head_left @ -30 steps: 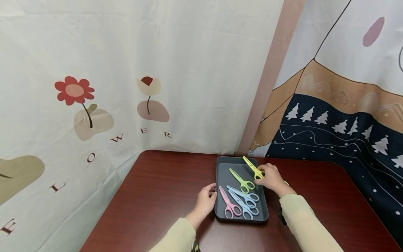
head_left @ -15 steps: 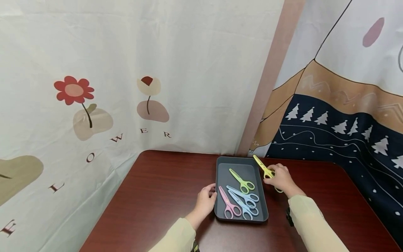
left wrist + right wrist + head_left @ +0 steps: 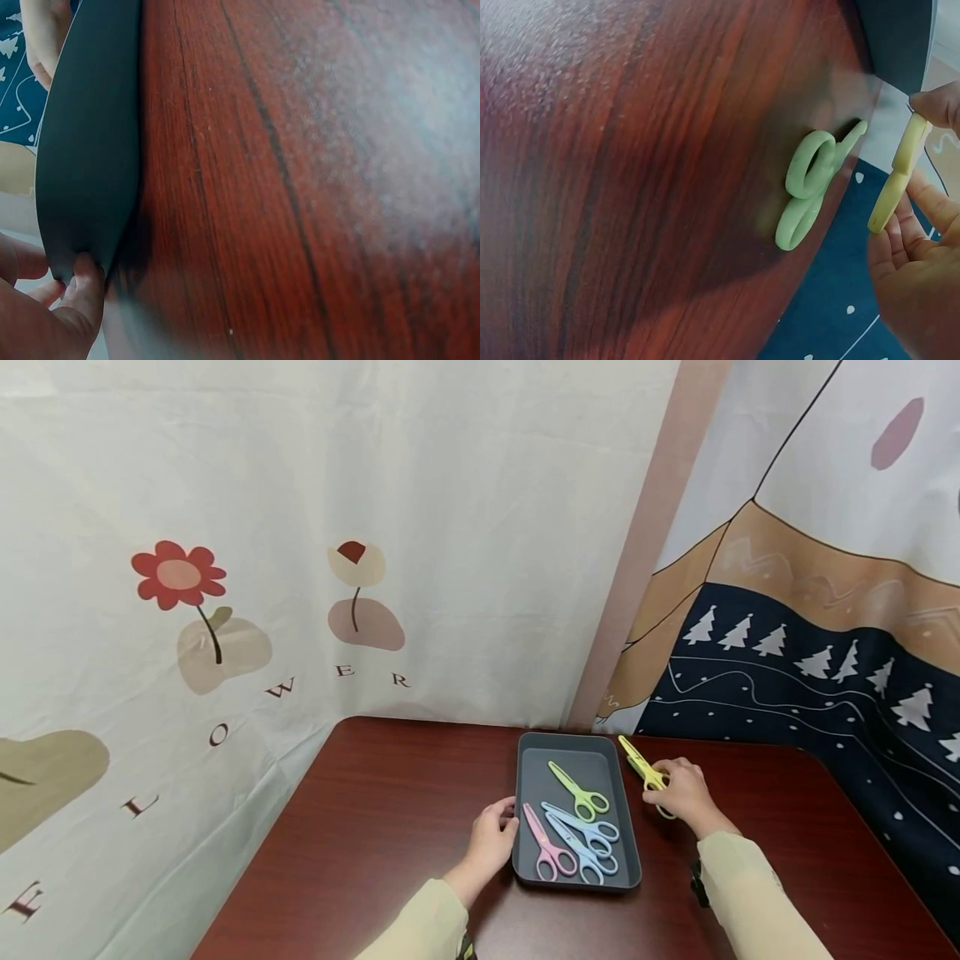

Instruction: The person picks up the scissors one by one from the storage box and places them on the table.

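Observation:
My right hand (image 3: pixel 684 793) holds yellow scissors (image 3: pixel 637 762) by the handles, just right of the dark grey tray (image 3: pixel 525 752), blades angled away. In the right wrist view, thumb and fingers pinch the yellow handle (image 3: pixel 909 146) over the table's edge. Beyond it, green scissors (image 3: pixel 810 176) lie on the table, mostly covered by my hand in the head view. My left hand (image 3: pixel 491 839) grips the tray's left side, with fingertips against the outer wall (image 3: pixel 94 135). Inside the tray are lime green scissors (image 3: pixel 576 789), pink scissors (image 3: pixel 542 839) and two overlapping light blue scissors (image 3: pixel 581 843).
The tray stands near the far edge of a reddish brown wooden table (image 3: pixel 390 827). Behind the table hangs a pale flower-printed curtain (image 3: pixel 480 568). A dark blue curtain with white trees (image 3: pixel 750 702) hangs at the back right.
My right hand has carried the yellow scissors out over the tray's right rim, then slightly farther right and lower. The left hand and the tray stay in place.

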Demonstrator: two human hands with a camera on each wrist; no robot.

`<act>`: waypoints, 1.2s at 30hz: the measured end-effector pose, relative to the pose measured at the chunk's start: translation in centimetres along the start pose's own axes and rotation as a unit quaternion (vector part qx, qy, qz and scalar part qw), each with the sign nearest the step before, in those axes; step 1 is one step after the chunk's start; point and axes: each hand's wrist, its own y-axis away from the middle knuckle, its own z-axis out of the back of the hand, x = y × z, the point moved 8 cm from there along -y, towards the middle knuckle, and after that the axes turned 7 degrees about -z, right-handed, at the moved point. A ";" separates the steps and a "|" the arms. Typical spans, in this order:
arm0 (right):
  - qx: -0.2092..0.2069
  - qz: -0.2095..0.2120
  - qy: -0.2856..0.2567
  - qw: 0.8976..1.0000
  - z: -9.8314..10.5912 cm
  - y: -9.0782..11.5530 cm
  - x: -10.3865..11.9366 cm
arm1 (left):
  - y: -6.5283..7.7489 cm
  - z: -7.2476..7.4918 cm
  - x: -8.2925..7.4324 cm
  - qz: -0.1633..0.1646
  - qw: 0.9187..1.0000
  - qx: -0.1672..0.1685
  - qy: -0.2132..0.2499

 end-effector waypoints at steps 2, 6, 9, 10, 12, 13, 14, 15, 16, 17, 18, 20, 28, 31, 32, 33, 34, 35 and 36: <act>-0.001 -0.001 0.002 1.000 0.0 0.1 -0.1 | 0.0 0.0 0.1 0.001 1.000 -0.002 -0.001; -0.001 -0.003 0.006 1.000 -0.1 0.0 -0.7 | 0.0 0.0 0.2 0.002 1.000 -0.003 -0.001; 0.000 -0.005 0.009 1.000 0.0 0.0 -1.2 | 0.1 0.0 0.1 0.002 1.000 -0.002 -0.001; 0.000 -0.005 0.011 1.000 0.0 0.0 -1.4 | 0.1 0.0 0.1 0.002 1.000 -0.002 0.000; 0.000 -0.005 0.013 1.000 0.1 0.1 -1.7 | 0.1 0.0 0.1 0.003 1.000 -0.002 0.001; 0.001 -0.005 0.014 1.000 0.2 0.1 -1.9 | 0.1 0.0 0.1 0.003 1.000 -0.003 0.000; 0.002 -0.006 0.014 1.000 0.3 0.1 -2.0 | 0.1 0.0 0.2 0.004 1.000 -0.003 0.000; 0.002 -0.007 0.015 1.000 0.4 0.2 -2.1 | 0.1 0.0 0.1 0.003 1.000 -0.003 0.000; 0.002 -0.010 0.015 1.000 0.5 0.2 -2.2 | 0.1 0.0 0.1 0.003 1.000 -0.003 -0.001; 0.002 -0.013 0.014 1.000 0.6 0.2 -2.4 | 0.1 0.0 0.2 0.004 1.000 -0.003 -0.001; 0.003 -0.016 0.014 1.000 0.7 0.2 -2.5 | 0.1 0.0 0.2 0.005 1.000 -0.003 0.000; 0.003 -0.022 0.014 1.000 0.8 0.2 -2.8 | 0.1 0.0 0.2 0.007 1.000 -0.002 0.000; 0.010 -0.040 -0.001 0.999 1.2 0.3 -3.9 | 0.0 -0.1 0.2 0.005 1.000 -0.001 0.002; 0.006 -0.042 -0.003 0.999 1.5 0.3 -4.3 | 0.0 0.0 0.2 0.002 1.000 -0.003 0.002; 0.004 -0.043 -0.004 0.999 1.6 0.3 -4.4 | 0.0 0.0 0.2 0.001 1.000 -0.004 0.001; 0.003 -0.043 -0.003 0.999 1.7 0.3 -4.6 | 0.0 0.0 0.1 -0.001 1.000 -0.005 0.001; 0.002 -0.044 -0.003 0.999 1.8 0.3 -4.7 | 0.1 0.0 0.1 0.000 1.000 -0.005 0.000; 0.001 -0.045 -0.004 0.999 1.8 0.4 -4.9 | 0.1 -0.1 0.1 0.000 1.000 -0.005 0.000; 0.000 -0.046 -0.005 0.999 1.9 0.4 -5.1 | 0.1 -0.1 0.1 0.000 1.000 -0.005 0.000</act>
